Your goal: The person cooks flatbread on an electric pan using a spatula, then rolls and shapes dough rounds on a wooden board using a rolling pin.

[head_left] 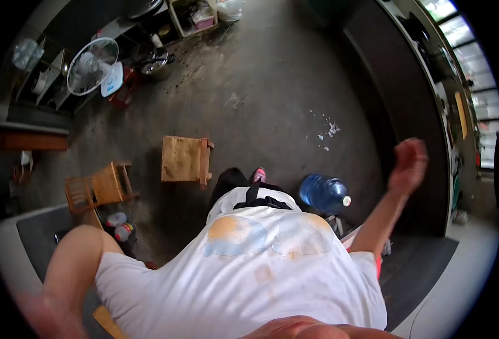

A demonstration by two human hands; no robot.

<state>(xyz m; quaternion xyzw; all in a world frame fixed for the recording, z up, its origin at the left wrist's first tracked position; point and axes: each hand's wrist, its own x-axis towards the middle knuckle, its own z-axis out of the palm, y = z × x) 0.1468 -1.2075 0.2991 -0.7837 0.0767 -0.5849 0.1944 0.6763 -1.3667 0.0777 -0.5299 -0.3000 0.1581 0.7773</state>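
Observation:
My right hand [409, 166] is raised at the right, beside the dark cabinet front below the counter. It is blurred; its fingers seem curled, and I see nothing held in it. At the lower left edge, my left hand [49, 316] is smeared and partly cut off, so its fingers cannot be made out. Closest to my right forearm on the floor is a large blue water bottle [322, 192] with a white cap, lying tilted. My white shirt [249, 271] fills the lower middle, with a black tie at the waist.
A wooden stool [181, 159] stands ahead, and a small wooden chair [107, 185] is farther left. Plastic bottles [120, 227] are near the chair. A fan [93, 66] and a lidded pot [154, 62] are at the upper left. A long counter [430, 73] runs along the right under windows.

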